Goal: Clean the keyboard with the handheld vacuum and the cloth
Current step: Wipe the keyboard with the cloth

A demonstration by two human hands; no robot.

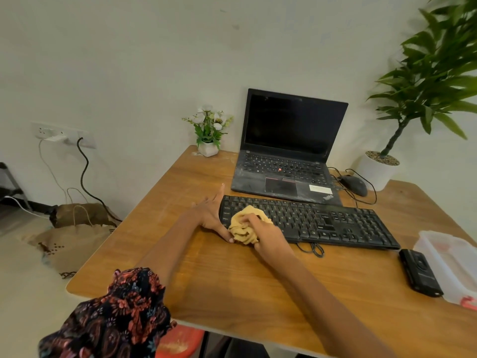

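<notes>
A black wired keyboard (pixel 325 220) lies across the middle of the wooden table (pixel 232 280). My right hand (pixel 268 235) grips a bunched yellow cloth (pixel 244 227) and presses it on the keyboard's left end. With straight fingers, my left hand (pixel 213 214) rests against the keyboard's left edge, thumb at its front corner. At the right, in front of the keyboard, lies a black handheld vacuum (pixel 419 272), apart from both hands.
An open black laptop (pixel 289 151) stands behind the keyboard, with a black mouse (pixel 353 184) and loose cables to its right. A small flower pot (pixel 207 148) sits at the back, a large potted plant (pixel 379 166) at the right. A clear plastic box (pixel 449 262) is by the right edge.
</notes>
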